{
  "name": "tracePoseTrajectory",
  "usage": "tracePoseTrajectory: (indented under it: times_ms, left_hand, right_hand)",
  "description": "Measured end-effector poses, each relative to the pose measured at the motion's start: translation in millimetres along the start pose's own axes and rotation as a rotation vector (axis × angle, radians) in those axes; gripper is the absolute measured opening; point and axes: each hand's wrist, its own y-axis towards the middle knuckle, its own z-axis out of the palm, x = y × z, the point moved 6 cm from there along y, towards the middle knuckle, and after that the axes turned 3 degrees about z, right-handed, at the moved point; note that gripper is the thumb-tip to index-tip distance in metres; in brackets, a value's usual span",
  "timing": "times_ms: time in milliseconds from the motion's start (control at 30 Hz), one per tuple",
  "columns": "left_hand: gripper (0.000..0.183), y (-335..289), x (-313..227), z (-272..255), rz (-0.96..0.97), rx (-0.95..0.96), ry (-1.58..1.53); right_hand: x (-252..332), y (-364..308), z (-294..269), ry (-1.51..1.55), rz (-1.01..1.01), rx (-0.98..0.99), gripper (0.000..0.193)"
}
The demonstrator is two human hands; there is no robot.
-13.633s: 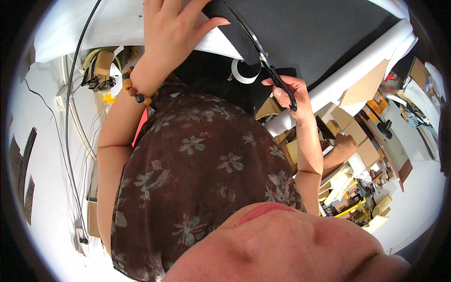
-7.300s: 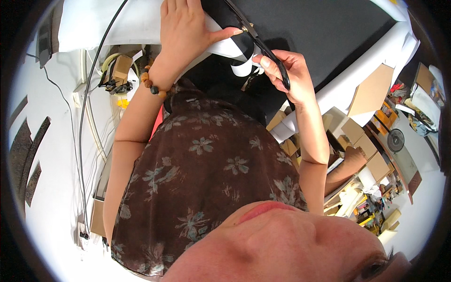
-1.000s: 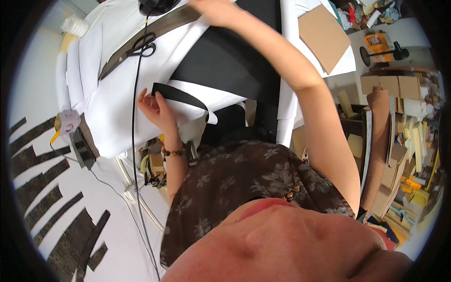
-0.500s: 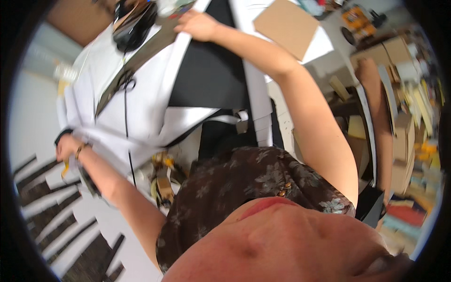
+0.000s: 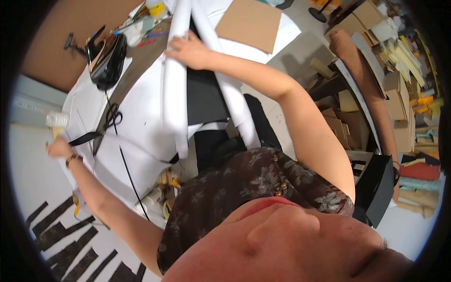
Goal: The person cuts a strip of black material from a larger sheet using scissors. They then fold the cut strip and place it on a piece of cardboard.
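At the far left, my left hand [image 5: 60, 148] is closed, with one end of a long black-and-white strip [image 5: 86, 137] coming from its fingers. The strip runs rightward across the white-covered table and shows black again at its other end. My right hand [image 5: 190, 52] lies over a long white roll [image 5: 175, 89], its fingers bent round the side. Under and beside the roll is a black sheet [image 5: 203, 96], with a second white roll [image 5: 230, 101] along its right edge. Black scissors [image 5: 112, 116] lie between my hands.
A glossy black object [image 5: 109, 61] with a cord stands at the back left. Brown cardboard [image 5: 250, 24] lies behind my right arm. A white spool [image 5: 57, 118] is near my left hand. Black strips [image 5: 61, 230] hang lower left; tall rolls and cardboard stand at right.
The view has shifted. My left hand has drawn the strip out to the left. The white roll by my right hand has swung more upright, covering part of the black sheet.
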Motion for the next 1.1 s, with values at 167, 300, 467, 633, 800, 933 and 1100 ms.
tracePoseTrajectory:
  times_ms: [167,300,467,633,800,933,1100]
  left_hand:
    - [0.045,-134,-270,-69,0.310,0.439,-0.729]
    - [0.069,-246,-423,-191,0.172,1.118,-1.244]
    - [0.102,-297,-532,-214,0.012,1.422,-1.350]
    - [0.087,-295,-556,-219,0.034,1.097,-1.582]
    - [0.068,-263,-543,-298,0.442,1.124,-1.561]
    - [0.059,-264,-468,-318,0.227,1.234,-1.786]
    - [0.054,-378,-363,-271,0.687,1.162,-1.174]
  right_hand:
    - [-52,-107,-45,0.042,0.654,0.022,0.092]
    - [-45,-136,-21,0.435,0.902,0.041,0.107]
    - [-64,-155,10,1.152,1.112,-0.223,0.100]
    - [-65,-161,23,1.688,1.131,-0.350,0.090]
    - [-30,-143,-68,1.925,0.962,-0.288,0.099]
    - [-109,-211,-83,1.628,0.930,-0.600,0.101]
    - [-211,-311,-207,1.019,0.821,-1.017,0.076]
